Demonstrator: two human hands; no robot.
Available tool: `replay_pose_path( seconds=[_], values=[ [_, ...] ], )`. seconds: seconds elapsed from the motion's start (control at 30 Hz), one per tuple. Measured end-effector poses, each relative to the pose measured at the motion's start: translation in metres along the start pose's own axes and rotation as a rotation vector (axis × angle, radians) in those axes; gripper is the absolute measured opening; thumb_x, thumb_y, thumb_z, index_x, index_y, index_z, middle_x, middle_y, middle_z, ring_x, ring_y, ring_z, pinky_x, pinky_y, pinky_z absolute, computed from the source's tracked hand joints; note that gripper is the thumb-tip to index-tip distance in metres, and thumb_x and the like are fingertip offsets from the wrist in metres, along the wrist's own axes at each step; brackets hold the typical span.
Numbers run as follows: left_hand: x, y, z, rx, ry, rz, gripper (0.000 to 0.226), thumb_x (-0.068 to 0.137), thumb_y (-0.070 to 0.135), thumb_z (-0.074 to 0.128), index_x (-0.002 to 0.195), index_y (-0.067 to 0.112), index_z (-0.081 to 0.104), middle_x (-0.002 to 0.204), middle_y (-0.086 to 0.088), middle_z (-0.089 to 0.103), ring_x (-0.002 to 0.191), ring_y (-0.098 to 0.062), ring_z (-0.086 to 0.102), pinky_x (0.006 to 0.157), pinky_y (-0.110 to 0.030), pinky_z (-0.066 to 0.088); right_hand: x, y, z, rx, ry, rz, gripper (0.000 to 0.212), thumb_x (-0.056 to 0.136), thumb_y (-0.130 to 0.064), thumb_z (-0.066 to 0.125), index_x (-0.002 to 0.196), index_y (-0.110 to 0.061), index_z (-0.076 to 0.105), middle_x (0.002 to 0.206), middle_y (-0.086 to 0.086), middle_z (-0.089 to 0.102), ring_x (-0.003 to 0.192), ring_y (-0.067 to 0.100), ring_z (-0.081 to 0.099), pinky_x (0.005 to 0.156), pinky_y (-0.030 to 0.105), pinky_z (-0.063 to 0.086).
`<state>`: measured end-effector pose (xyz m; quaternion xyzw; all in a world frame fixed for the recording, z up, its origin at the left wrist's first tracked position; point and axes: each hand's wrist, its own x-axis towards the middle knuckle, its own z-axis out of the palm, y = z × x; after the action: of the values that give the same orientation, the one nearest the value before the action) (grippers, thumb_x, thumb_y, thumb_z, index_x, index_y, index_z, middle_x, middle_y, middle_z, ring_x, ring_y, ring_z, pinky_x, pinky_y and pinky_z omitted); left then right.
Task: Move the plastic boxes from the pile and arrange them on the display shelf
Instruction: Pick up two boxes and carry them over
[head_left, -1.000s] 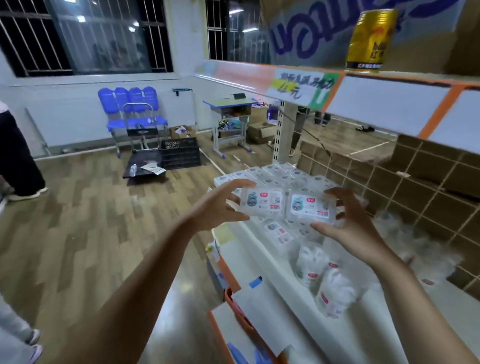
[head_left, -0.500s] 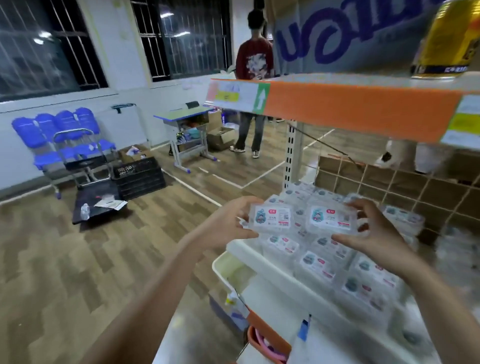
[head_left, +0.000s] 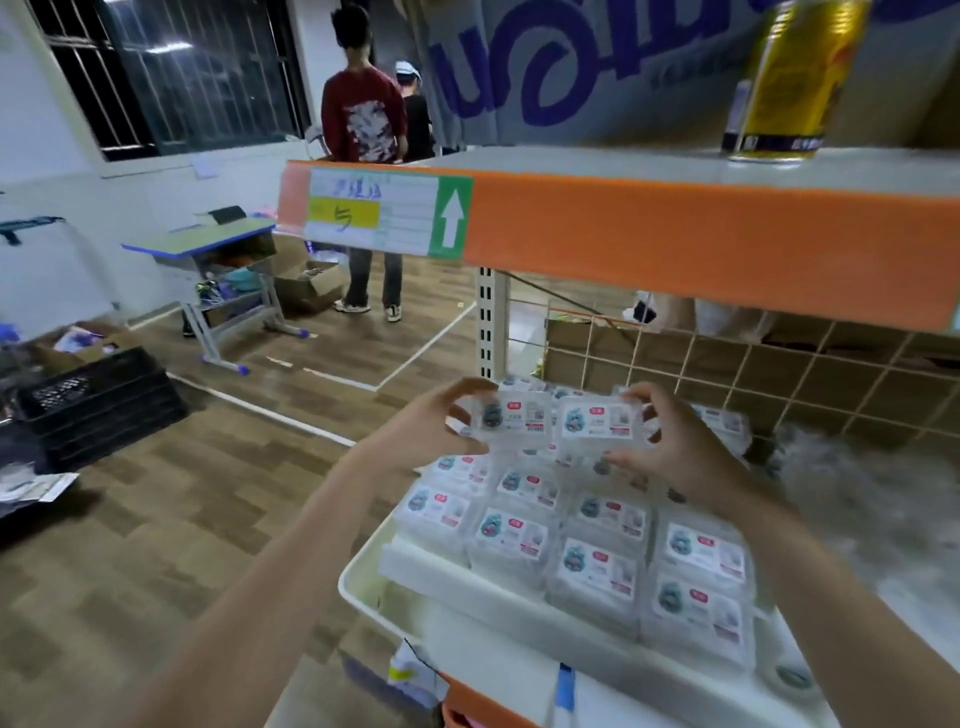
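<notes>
Above the white display shelf (head_left: 363, 582), the left hand (head_left: 431, 431) pinches one clear plastic box (head_left: 514, 415) by its outer edge and the right hand (head_left: 675, 441) pinches a second box (head_left: 597, 421), held side by side, labels up, probably to set them level onto the rows of boxes (head_left: 597, 566) already lined up beneath.
</notes>
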<state>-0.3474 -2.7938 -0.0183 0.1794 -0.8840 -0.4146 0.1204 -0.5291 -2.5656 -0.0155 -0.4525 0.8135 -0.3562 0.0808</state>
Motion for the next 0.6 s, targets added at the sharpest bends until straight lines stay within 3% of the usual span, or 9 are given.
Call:
replay_pose_path(
  seconds=[0.17,0.33,0.47,0.6],
  values=[
    [0.042,-0.006,-0.008,0.181,-0.022,0.02,0.073,0.074,0.013,0.079,0.135,0.029,0.042,0.126,0.013,0.05,0.104,-0.011,0.055,0.077,-0.017,0.05,0.027,0.001,0.0,-0.085,0.02,-0.013,0.062,0.072,-0.021,0.081,0.123,-0.016,0.045,0.111,-0.004,0.046,0.101,0.01,0.044,0.078,0.019,0.032],
    [0.08,-0.013,-0.014,0.282,-0.049,0.098,0.072,0.074,0.013,0.078,0.137,0.018,0.043,0.134,0.0,0.051,0.101,-0.018,0.058,0.085,-0.027,0.052,0.054,0.005,0.005,-0.167,0.046,0.035,0.07,0.067,-0.027,0.084,0.124,-0.013,0.047,0.115,0.002,0.051,0.106,0.017,0.049,0.082,0.025,0.039],
    [0.114,-0.019,-0.011,0.329,-0.106,0.09,0.071,0.076,0.009,0.076,0.138,0.01,0.041,0.137,-0.006,0.049,0.098,-0.015,0.054,0.071,-0.015,0.045,0.067,0.002,0.01,-0.193,0.072,0.091,0.071,0.067,-0.035,0.082,0.126,-0.017,0.045,0.125,0.003,0.049,0.116,0.021,0.045,0.093,0.034,0.042],
    [0.144,-0.03,-0.009,0.337,-0.169,0.089,0.071,0.077,0.006,0.076,0.139,0.006,0.04,0.138,-0.008,0.048,0.094,-0.015,0.052,0.068,-0.014,0.043,0.076,-0.006,0.016,-0.199,0.114,0.159,0.065,0.074,-0.03,0.077,0.128,-0.017,0.043,0.125,0.003,0.046,0.117,0.019,0.041,0.086,0.027,0.037]
  ],
)
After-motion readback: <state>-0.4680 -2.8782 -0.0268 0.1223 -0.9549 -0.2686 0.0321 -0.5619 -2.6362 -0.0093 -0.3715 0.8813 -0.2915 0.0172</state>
